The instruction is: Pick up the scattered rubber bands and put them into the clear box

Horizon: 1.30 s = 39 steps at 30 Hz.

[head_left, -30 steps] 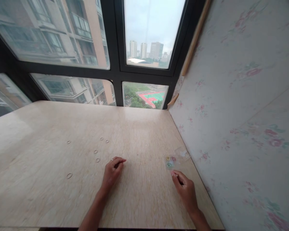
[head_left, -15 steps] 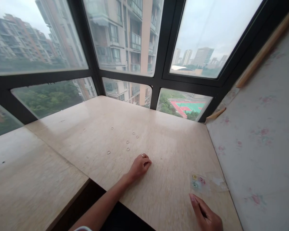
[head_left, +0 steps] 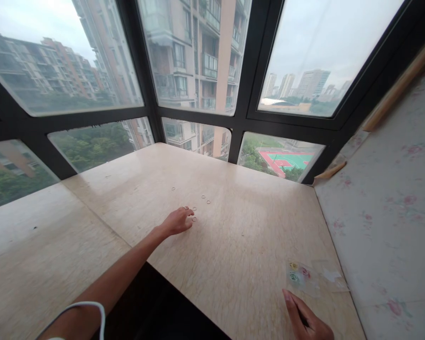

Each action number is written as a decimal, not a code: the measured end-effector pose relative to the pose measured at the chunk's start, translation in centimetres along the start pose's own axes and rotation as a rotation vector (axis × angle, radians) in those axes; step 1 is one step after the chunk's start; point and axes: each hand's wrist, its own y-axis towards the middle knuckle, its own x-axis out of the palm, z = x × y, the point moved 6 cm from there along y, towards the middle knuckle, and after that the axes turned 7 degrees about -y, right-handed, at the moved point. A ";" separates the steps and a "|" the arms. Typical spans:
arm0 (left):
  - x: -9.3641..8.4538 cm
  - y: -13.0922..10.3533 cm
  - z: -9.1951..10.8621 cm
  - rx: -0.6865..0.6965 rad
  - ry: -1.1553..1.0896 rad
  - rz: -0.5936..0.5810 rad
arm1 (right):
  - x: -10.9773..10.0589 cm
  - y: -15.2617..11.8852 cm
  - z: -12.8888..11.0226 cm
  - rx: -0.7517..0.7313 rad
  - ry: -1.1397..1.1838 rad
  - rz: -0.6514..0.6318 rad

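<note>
Several small thin rings lie scattered on the pale marble-look surface. My left hand (head_left: 179,220) reaches over them from the left, palm down. Its thumb and forefinger are apart beside the nearest thin ring (head_left: 194,219), and I see nothing held. Just beyond the fingertips is another thin ring (head_left: 194,208). A band circles one finger of this hand. At the lower right my right hand (head_left: 307,317) rests with its fingers curled and the thumb pressed against them; its inside is hidden. Just beyond it lies a clear plastic bag (head_left: 313,278) with yellow, pink and green loops inside.
Dark-framed windows (head_left: 194,118) border the far side of the marble-look surface (head_left: 255,208). A flowered wall (head_left: 386,226) rises at the right. In front, the surface edge drops to a dark gap (head_left: 156,302). A small dark speck (head_left: 35,228) lies far left.
My left hand has moved left and farther in, from bare surface to the rings, and its closed fingers have parted. One ring no longer shows near it. The right hand stays put; the view shifted slightly.
</note>
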 end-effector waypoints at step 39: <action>7.8 3.4 18.8 -0.034 -1.376 -0.229 | -1.2 0.1 -4.2 0.064 0.180 0.010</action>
